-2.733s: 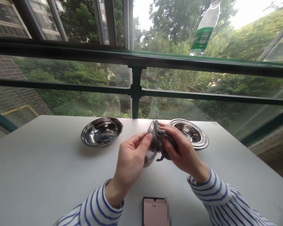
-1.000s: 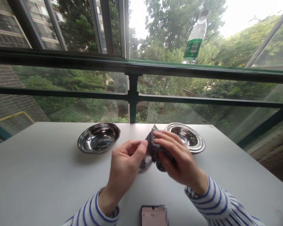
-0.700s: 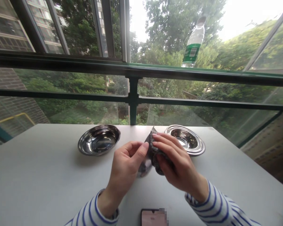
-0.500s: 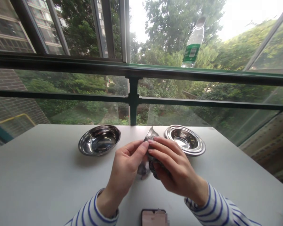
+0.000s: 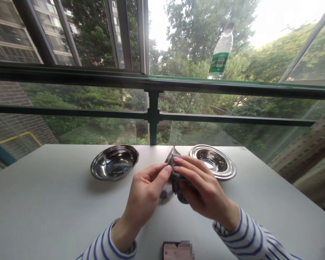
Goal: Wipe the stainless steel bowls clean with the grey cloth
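Observation:
My left hand (image 5: 144,193) is closed on the edge of a shiny metal bowl (image 5: 165,194), thumb toward me. The bowl is tilted up nearly edge-on, and much of it is hidden by my hands. In my right hand (image 5: 206,187) a dark grey steel wool scourer (image 5: 182,195) is pressed against the bowl near its rim, with the fingers curled over it. Both hands are close together above the white table (image 5: 70,216).
An oval-looking steel bowl (image 5: 115,164) sits at the back left of the table. Stacked steel bowls (image 5: 231,172) stand at the back right. A phone (image 5: 170,251) lies at the near edge. Beyond the table, a plastic bottle (image 5: 220,54) stands on the window rail (image 5: 97,77).
My right hand and the scourer have shifted slightly right along the bowl, showing more of its upper edge. My left hand keeps its grip almost in place.

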A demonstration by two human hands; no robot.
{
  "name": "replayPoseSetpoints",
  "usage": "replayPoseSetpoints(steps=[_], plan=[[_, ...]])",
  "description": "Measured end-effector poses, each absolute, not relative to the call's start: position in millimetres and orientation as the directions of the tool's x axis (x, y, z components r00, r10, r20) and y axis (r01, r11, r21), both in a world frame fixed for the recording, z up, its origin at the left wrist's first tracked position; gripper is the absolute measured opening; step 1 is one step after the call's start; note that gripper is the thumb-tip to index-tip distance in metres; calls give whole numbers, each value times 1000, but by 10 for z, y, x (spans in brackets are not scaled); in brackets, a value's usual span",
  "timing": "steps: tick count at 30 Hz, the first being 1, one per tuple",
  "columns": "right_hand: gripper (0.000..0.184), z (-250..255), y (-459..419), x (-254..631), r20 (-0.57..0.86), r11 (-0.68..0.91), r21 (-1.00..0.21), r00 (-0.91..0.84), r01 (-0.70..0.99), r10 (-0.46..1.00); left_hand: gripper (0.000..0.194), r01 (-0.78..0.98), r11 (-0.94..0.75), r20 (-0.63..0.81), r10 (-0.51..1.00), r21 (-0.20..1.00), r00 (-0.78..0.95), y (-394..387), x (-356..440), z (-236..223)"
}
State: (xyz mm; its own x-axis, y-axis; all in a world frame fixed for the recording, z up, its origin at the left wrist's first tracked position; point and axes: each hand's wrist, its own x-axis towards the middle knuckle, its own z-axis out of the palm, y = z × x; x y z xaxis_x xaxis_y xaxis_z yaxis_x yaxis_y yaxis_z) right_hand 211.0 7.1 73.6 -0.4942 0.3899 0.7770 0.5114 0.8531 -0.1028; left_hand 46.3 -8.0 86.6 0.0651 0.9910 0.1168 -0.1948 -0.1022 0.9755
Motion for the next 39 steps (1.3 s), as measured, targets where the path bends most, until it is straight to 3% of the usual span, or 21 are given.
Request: replayPoseSetpoints(steps=[4, 9, 15, 21, 26, 32, 37, 39], plan=[[36, 742, 104, 2129, 782, 810, -196, -410, 553, 469, 21, -196, -87, 95, 995, 977, 35, -104, 483, 911], [40, 756, 81, 2130, 741, 871, -54, -565, 488, 363, 25, -207, -66, 76, 996, 976, 43, -105, 462, 936], [38, 727, 115, 2127, 786, 819, -200, -411, 538, 462, 23, -236, -59, 55, 998, 970, -21, -133, 491, 965], [40, 707, 55, 2059, 763, 879, -25, -559, 476, 325, 29, -274, -27, 34, 999, 961, 20, -96, 453, 943], [38, 703, 104, 2101, 788, 814, -209, -399, 542, 469, 23, -297, -4, 2, 1000, 955, -9, -121, 483, 961], [44, 720, 62, 2071, 773, 869, -41, -536, 492, 340, 28, -332, 18, -30, 999, 943, -31, -114, 476, 964], [43, 728, 59, 2072, 785, 851, -109, -480, 514, 391, 25, -347, -4, 7, 1000, 938, 7, -79, 467, 923], [43, 727, 44, 2061, 781, 860, -82, -504, 504, 369, 26, -338, -17, 23, 1000, 941, 12, -78, 468, 920]])
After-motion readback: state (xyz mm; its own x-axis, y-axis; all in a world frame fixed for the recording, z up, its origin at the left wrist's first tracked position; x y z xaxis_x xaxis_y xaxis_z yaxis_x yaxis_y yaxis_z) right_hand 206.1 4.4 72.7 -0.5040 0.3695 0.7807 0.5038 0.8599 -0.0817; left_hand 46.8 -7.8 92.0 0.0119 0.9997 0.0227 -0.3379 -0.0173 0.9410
